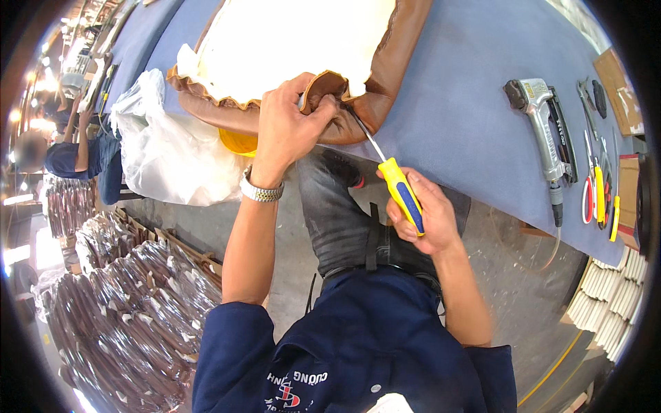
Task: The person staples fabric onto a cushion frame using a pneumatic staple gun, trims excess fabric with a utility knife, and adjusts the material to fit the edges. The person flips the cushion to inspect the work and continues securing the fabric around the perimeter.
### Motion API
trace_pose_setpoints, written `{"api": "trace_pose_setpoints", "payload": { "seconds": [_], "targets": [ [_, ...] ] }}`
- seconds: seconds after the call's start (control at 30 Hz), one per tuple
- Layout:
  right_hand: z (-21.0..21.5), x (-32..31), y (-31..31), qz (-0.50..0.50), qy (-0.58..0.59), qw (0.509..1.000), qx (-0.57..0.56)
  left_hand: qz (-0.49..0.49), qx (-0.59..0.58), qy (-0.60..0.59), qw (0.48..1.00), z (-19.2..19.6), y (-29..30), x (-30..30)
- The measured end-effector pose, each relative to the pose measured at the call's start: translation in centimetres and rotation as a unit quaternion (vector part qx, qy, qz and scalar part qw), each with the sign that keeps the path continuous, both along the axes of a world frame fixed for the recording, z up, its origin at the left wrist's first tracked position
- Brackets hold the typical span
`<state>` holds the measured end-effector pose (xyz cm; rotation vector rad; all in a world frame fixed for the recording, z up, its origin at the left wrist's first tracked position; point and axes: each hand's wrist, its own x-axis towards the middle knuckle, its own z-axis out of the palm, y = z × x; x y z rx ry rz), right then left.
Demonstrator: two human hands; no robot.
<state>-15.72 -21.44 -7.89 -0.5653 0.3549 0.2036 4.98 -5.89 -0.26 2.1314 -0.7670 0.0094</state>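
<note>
A cushion covered in brown leather (403,58) lies face down on the blue table, its white underside (296,41) showing inside the gathered leather edge. My left hand (292,124) pinches a loose flap of that leather near the cushion's near right corner. My right hand (427,213) grips the yellow and blue handle of a screwdriver (401,193). The shaft points up and left, and its tip goes in at the leather fold beside my left fingers, where the fold hides it.
On the blue table (475,103) to the right lie an air staple gun (540,131) with a hose, and pliers, scissors (589,196) and other hand tools. Clear plastic (155,138) hangs at the left edge. Wrapped brown pieces (131,310) are piled lower left; another person (76,155) is far left.
</note>
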Motion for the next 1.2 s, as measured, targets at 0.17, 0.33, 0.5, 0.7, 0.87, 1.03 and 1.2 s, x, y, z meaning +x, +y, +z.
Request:
{"api": "trace_pose_setpoints", "payload": {
  "seconds": [0.17, 0.33, 0.5, 0.7, 0.87, 1.03, 1.2],
  "targets": [
    [-4.4, 1.4, 2.9, -0.044, -0.120, 0.992, 0.012, -0.045, -0.072, 0.087, 0.993, -0.2, 1.2, 1.0],
    [-4.4, -1.0, 2.6, -0.112, -0.191, 0.955, -0.199, -0.133, -0.154, 0.216, 0.955, -0.4, 3.4, 1.9],
    [-1.4, -6.0, -0.9, -0.052, -0.198, 0.933, -0.297, -0.202, -0.098, 0.139, 0.964, 1.2, 3.2, 1.9],
    [1.6, -10.2, -2.4, 0.127, 0.030, 0.722, -0.679, -0.139, 0.047, -0.036, 0.988, 1.8, 0.8, -0.3],
    [3.4, -11.4, -5.1, -0.045, 0.052, 0.610, -0.790, -0.022, 0.000, -0.031, 0.999, 0.1, 1.3, -1.6],
    [10.6, -13.0, -13.6, -0.220, 0.164, 0.669, -0.691, -0.144, 0.040, 0.041, 0.988, 1.8, 5.2, 1.0],
    [6.2, -15.3, -29.7, -0.215, 0.142, 0.462, -0.849, -0.202, 0.084, -0.092, 0.971, 1.8, 4.4, 1.8]
  ]
}}
